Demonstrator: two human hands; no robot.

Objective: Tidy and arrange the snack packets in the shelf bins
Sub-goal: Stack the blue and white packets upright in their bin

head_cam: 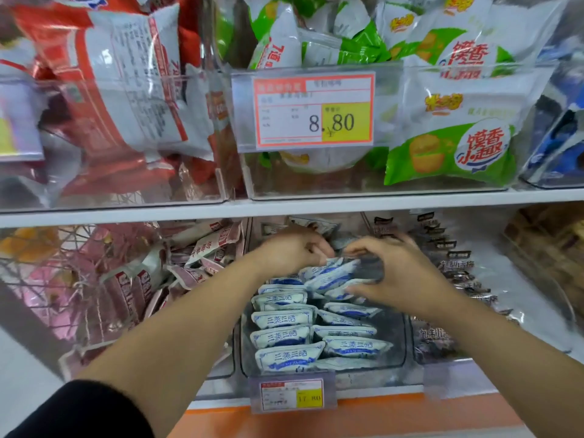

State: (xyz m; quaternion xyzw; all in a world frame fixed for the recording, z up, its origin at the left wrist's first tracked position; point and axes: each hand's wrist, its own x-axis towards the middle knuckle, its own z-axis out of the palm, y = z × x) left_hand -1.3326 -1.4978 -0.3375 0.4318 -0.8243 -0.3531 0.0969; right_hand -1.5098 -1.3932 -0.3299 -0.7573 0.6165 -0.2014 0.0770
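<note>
Two-handed step, head view: square up the loose bunch of blue-and-white packets (pixel 331 275) and seat it behind the tidy rows in the middle lower bin (pixel 396 349). Pinching its top edge with curled left hand (pixel 290 252) fingers (pixel 319 248); clasping it with bent right hand (pixel 399 275) fingers (pixel 363 245), thumb beneath.

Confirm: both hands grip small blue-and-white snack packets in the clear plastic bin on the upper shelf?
Wrong shelf. The head view shows the left hand and right hand gripping small blue-and-white snack packets in the clear plastic bin on the lower shelf, below the 8.80 price tag.
</note>
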